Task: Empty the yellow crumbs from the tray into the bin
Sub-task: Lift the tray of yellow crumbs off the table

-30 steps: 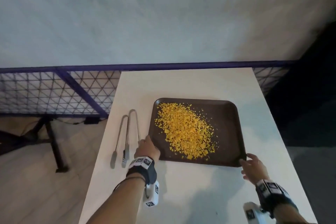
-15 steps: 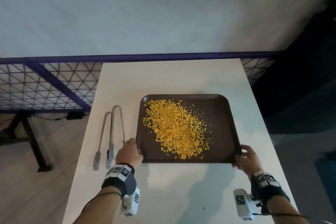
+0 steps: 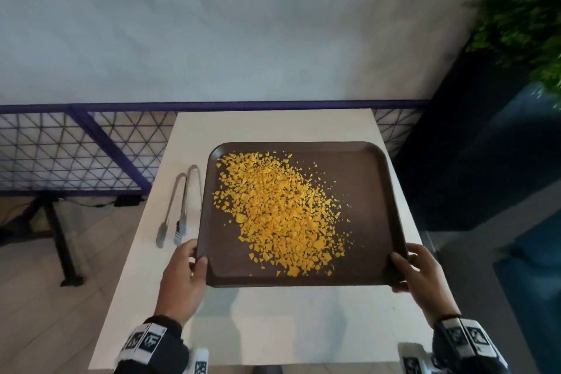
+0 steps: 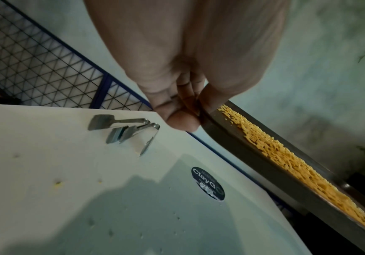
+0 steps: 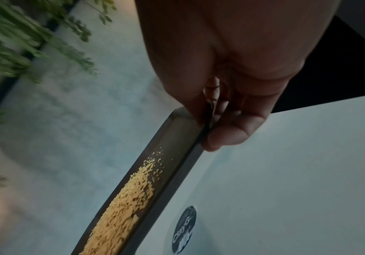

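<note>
A dark brown tray (image 3: 364, 179) carries a spread of yellow crumbs (image 3: 279, 212) and hangs lifted above the white table (image 3: 273, 322). My left hand (image 3: 185, 276) grips its near left corner, thumb on the rim. My right hand (image 3: 422, 276) grips the near right corner. In the left wrist view the left hand (image 4: 183, 107) pinches the tray edge (image 4: 231, 138), crumbs (image 4: 286, 158) along it. The right wrist view shows the right hand (image 5: 221, 120) pinching the tray rim (image 5: 177, 155) beside crumbs (image 5: 129, 193). No bin is in view.
Metal tongs (image 3: 182, 203) lie on the table left of the tray, also tongs (image 4: 125, 129) in the left wrist view. A round sticker (image 4: 207, 182) is on the tabletop. A blue mesh fence (image 3: 76, 149) stands at left, a dark planter with a green plant (image 3: 522, 9) at right.
Both hands closed on the tray's near corners and lifted it off the table toward me. The view has swung right, bringing the plant into sight.
</note>
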